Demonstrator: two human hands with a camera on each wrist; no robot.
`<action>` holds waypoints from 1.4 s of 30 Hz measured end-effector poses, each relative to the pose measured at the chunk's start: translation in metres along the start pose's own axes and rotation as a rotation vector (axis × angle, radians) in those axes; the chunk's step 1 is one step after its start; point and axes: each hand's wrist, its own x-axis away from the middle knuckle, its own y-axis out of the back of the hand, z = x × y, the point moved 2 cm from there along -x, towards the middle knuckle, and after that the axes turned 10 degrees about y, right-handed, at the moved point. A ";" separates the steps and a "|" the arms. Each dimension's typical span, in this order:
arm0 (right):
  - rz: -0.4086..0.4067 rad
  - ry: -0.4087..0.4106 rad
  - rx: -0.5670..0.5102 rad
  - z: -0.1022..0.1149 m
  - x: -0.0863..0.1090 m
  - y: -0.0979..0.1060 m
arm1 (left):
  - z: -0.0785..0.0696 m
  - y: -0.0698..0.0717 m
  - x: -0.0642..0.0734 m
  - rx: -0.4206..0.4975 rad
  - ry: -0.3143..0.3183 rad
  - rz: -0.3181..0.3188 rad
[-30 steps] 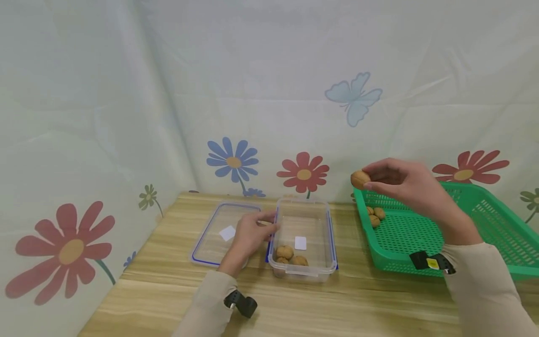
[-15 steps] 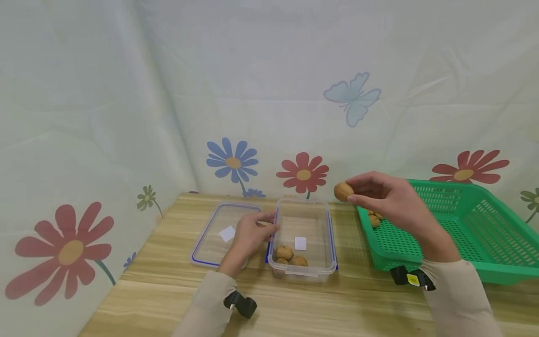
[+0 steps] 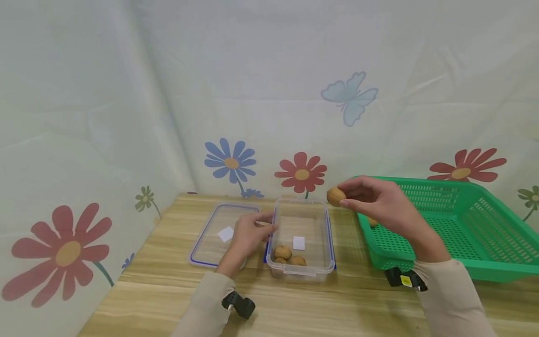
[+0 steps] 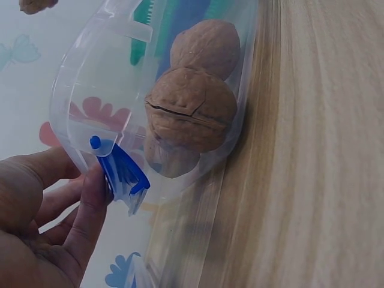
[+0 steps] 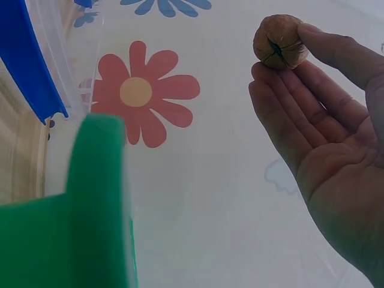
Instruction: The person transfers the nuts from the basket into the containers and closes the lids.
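My right hand [image 3: 387, 203] pinches a walnut [image 3: 336, 196] between thumb and fingertips, in the air between the clear box and the green basket. In the right wrist view the walnut [image 5: 279, 42] shows a dark crack at its end. My left hand [image 3: 248, 234] grips the left side of the clear plastic food container [image 3: 301, 270], by its blue-edged latch [image 4: 123, 174]. Three walnuts [image 3: 283, 252] lie at the container's near end, beside a white label. One walnut [image 4: 191, 108] has a long split, seen in the left wrist view.
A clear lid with a blue seal [image 3: 210, 234] lies on the wooden table [image 3: 278, 309], left of the container. To the right stands a green plastic basket [image 3: 484, 269]; a walnut [image 3: 372, 222] shows inside, partly behind its left wall. A flower-printed curtain [image 3: 269, 93] hangs behind.
My right hand has carried the walnut left and down, from above the basket's edge towards the container. My left hand stays on the container.
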 end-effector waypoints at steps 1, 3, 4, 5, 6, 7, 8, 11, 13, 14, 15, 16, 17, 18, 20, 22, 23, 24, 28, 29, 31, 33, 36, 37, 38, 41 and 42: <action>0.005 -0.006 -0.008 0.000 0.000 -0.001 | 0.001 0.000 0.000 0.001 0.000 0.000; 0.021 -0.012 -0.009 -0.001 -0.001 -0.005 | 0.001 0.000 0.000 0.002 -0.003 0.000; 0.030 -0.015 -0.008 0.000 -0.001 -0.006 | 0.002 0.000 0.000 0.003 -0.003 0.000; 0.041 -0.015 -0.003 -0.001 -0.001 -0.009 | 0.002 0.000 0.000 0.001 -0.004 -0.001; 0.053 -0.013 0.001 -0.001 -0.002 -0.011 | 0.002 0.001 0.000 -0.001 -0.003 -0.002; 0.064 -0.012 0.004 -0.001 -0.002 -0.014 | 0.002 0.001 0.000 -0.003 -0.003 -0.004; 0.073 -0.010 0.011 -0.002 -0.003 -0.016 | 0.002 0.001 0.000 -0.005 -0.003 -0.004; 0.100 -0.011 0.020 -0.003 -0.005 -0.024 | 0.001 0.002 0.000 -0.012 -0.003 -0.005; 0.119 -0.012 0.021 -0.004 -0.006 -0.029 | 0.001 0.003 0.000 -0.014 -0.003 -0.005; 0.130 -0.013 0.021 -0.004 -0.007 -0.032 | 0.001 0.003 0.000 -0.015 -0.003 -0.005; 0.143 -0.012 0.023 -0.005 -0.008 -0.035 | 0.001 0.004 0.000 -0.016 -0.003 -0.005; 0.155 -0.009 0.028 -0.005 -0.008 -0.039 | 0.001 0.004 0.000 -0.017 -0.003 -0.004; 0.167 -0.004 0.026 -0.005 -0.009 -0.042 | 0.001 0.004 0.000 -0.018 -0.002 -0.004; 0.179 0.002 0.023 -0.006 -0.009 -0.045 | 0.001 0.003 -0.001 -0.019 -0.001 -0.004; 0.202 0.006 0.015 -0.008 -0.009 -0.051 | 0.001 0.003 -0.001 -0.019 -0.002 -0.001; 0.220 0.018 0.001 -0.010 -0.010 -0.056 | 0.002 0.003 -0.001 -0.019 -0.001 -0.001; 0.229 0.023 -0.006 -0.011 -0.010 -0.059 | 0.002 0.003 -0.001 -0.020 -0.002 -0.001; 0.237 0.025 -0.008 -0.012 -0.009 -0.061 | 0.002 0.003 -0.001 -0.021 -0.002 -0.001; 0.269 0.046 0.004 -0.017 -0.010 -0.068 | 0.001 0.002 -0.001 -0.031 -0.011 0.000; 0.278 0.051 0.012 -0.018 -0.010 -0.069 | 0.001 0.002 -0.001 -0.037 -0.014 -0.001; 0.294 0.059 0.016 -0.019 -0.010 -0.072 | 0.001 0.002 -0.001 -0.046 -0.018 -0.004; 0.312 0.067 0.011 -0.021 -0.010 -0.075 | 0.001 0.001 0.000 -0.058 -0.020 -0.008; 0.338 0.056 -0.007 -0.023 -0.010 -0.080 | 0.001 0.001 0.000 -0.056 -0.019 -0.009; 0.348 0.051 -0.007 -0.024 -0.010 -0.081 | 0.001 0.001 0.000 -0.053 -0.018 -0.009; 0.355 0.044 -0.006 -0.025 -0.010 -0.083 | 0.001 0.001 -0.001 -0.051 -0.018 -0.009; 0.375 0.031 0.012 -0.027 -0.011 -0.087 | 0.002 0.001 -0.001 -0.045 -0.013 -0.014; 0.382 0.028 0.019 -0.028 -0.011 -0.088 | 0.002 0.001 -0.001 -0.043 -0.012 -0.015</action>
